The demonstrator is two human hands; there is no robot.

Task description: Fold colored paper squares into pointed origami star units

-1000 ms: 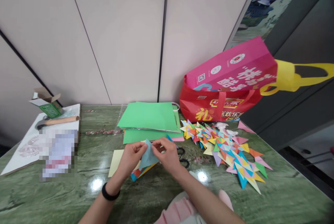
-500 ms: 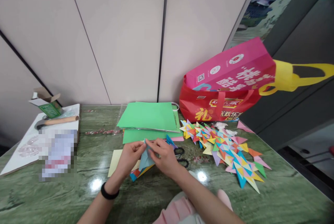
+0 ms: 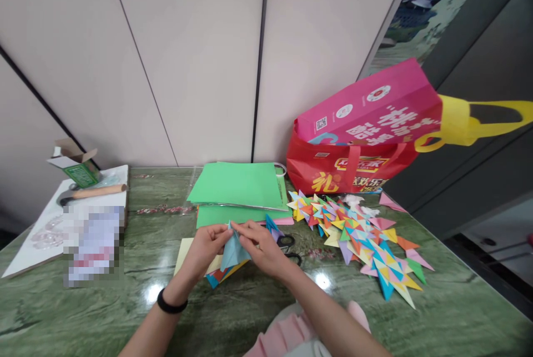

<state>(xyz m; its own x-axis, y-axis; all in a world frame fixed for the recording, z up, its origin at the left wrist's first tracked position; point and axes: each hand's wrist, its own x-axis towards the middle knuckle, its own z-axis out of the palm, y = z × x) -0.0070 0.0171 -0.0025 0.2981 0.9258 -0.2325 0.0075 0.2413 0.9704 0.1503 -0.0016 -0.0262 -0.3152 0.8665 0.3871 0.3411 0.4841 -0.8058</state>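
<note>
A light blue sheet of paper [image 3: 234, 252], partly folded, is pinched at its top edge between my two hands. My left hand [image 3: 209, 249] holds the left side, fingers closed on it near the peak. On the other side my right hand [image 3: 259, 247] grips the paper with thumb and fingers. Beneath it lie multicoloured paper pieces [image 3: 215, 279] and a pale yellow sheet [image 3: 183, 254]. Black-handled scissors [image 3: 287, 242] rest right of my right hand, their blades hidden. Blue and purple folded paper [image 3: 272, 226] sits just behind that hand.
Green paper sheets [image 3: 239, 185] are stacked by the wall. Many folded paper pieces [image 3: 350, 229] spread over the right side, before a red bag [image 3: 320, 160] holding a pink box [image 3: 370, 107]. At left, a wooden-handled tool [image 3: 95, 191] and small green box [image 3: 81, 174] rest on a white board [image 3: 25, 254].
My fingers have shifted slightly along the top of the light blue paper, and its lower part hangs wider in view. The things around have stayed put.
</note>
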